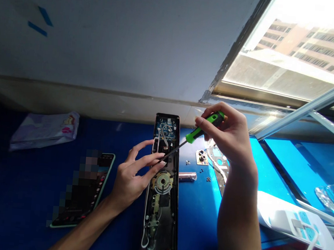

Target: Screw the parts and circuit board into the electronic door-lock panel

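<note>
My right hand (226, 127) is closed round the green and black handle of a screwdriver (189, 138), whose shaft slants down to the left. Thumb and fingers of my left hand (136, 170) pinch together at the screwdriver's tip; whether a small part sits between them I cannot make out. Both hands are over a long black device housing (176, 218), which lies with its inside facing up. Within it are a blue circuit board (166, 132) at the far end, a round speaker (163, 181) near the middle and white wires (144, 231).
Right of the housing lie several small screws (208, 179), a small board (201, 157), a wrapped cylinder (188, 176) and a perforated plate (220, 164). A white power strip (295, 220) is farther right. A phone (85, 191) and a packet (46, 129) lie left on the blue table (108, 136).
</note>
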Motion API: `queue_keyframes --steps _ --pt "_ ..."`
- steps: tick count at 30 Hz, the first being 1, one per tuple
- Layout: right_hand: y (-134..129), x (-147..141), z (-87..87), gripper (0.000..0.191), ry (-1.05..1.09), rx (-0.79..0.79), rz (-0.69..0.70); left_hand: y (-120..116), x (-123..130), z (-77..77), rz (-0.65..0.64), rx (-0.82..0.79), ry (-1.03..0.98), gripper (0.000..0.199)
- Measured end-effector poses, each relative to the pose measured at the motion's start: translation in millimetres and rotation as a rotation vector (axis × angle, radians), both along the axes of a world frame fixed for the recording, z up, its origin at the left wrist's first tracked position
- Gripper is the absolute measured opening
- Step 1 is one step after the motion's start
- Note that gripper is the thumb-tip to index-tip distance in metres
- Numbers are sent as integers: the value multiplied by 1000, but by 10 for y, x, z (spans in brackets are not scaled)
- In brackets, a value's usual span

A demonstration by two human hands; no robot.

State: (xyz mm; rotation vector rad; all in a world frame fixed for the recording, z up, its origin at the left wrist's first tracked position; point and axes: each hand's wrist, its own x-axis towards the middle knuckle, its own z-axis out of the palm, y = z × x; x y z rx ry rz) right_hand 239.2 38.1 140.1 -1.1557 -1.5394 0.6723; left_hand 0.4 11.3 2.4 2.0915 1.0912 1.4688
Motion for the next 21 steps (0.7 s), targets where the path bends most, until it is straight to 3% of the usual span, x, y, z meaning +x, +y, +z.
queue_keyframes --steps 10,21 --pt "9 49 -33 25 -17 -82 -49 25 4 -26 13 48 -11 17" --pt "-7 59 7 32 -21 -54 -53 42 -12 39 20 162 83 19"
